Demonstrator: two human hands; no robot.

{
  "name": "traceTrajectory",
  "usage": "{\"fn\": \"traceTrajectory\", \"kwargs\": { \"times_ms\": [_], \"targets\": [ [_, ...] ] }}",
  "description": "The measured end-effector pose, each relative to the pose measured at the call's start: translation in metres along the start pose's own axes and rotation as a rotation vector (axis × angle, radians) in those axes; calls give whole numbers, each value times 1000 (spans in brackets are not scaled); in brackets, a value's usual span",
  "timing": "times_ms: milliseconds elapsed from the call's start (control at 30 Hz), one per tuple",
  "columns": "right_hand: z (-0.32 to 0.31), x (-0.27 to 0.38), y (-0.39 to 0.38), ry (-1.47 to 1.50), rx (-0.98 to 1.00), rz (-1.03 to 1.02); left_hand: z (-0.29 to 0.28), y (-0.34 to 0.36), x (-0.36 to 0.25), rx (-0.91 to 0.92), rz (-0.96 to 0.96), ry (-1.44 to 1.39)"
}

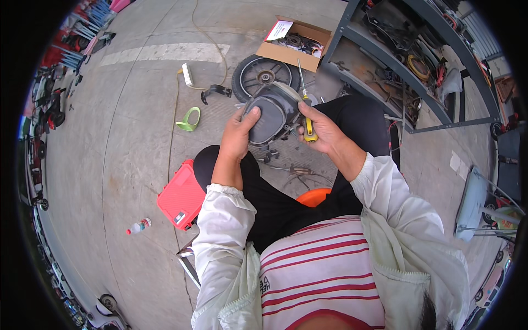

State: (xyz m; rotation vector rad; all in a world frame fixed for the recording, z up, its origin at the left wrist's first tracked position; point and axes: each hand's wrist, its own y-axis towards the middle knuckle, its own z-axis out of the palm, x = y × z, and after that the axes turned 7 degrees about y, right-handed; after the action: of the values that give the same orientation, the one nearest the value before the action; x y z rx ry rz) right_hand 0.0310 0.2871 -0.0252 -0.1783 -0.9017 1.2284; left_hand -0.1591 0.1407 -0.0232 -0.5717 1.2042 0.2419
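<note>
in the head view, the left hand is clamped on the left side of a dark grey casing, its thumb pressed on the flat rounded face and its other fingers mostly hidden behind. the right hand is closed around the handle of a yellow-and-black screwdriver, whose shaft points away from the person; the hand is at the casing's right edge, but whether its fingers also grip that edge i cannot tell. the casing is held up between the two hands, in front of the person's knees, tilted so its face is turned toward the body. beyond it, a black-tyred wheel lies on the concrete floor, partly covered by the casing. just past the wheel is an open cardboard box with dark parts inside, near a grey metal shelf. to the left are a black curved bracket, a white power strip and a green ring-shaped item. a red case sits beside the left knee, with a clear bottle lying farther left. an orange object shows between the legs.
</note>
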Motion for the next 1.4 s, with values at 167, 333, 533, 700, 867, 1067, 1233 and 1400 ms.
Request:
{"fn": "traceTrajectory", "kwargs": {
  "times_ms": [167,333,533,700,867,1067,1233,1400],
  "targets": [
    [4,2,-4,-19,19,-12,-8,0,-3,42,-100,-100],
    [7,5,-8,-54,58,-43,-9,0,-4,32,-203,-388],
    [17,10,-15,-138,80,-68,-18,-1,-8,137,-259,-515],
    [19,11,-16,-181,56,-83,-6,-4,-16,31,-291,-463],
    [21,10,-15,-153,55,-74,-12,-5,-1,-17,-147,-324],
    [10,18,-8,171,0,22,21,-24,-16,-73,561,635],
    [1,19,-6,139,37,37,22,-26,-22,-72,671,791],
    [-4,16,-1,153,87,62,21,-26,-23,-67,664,822]
  ]
}}
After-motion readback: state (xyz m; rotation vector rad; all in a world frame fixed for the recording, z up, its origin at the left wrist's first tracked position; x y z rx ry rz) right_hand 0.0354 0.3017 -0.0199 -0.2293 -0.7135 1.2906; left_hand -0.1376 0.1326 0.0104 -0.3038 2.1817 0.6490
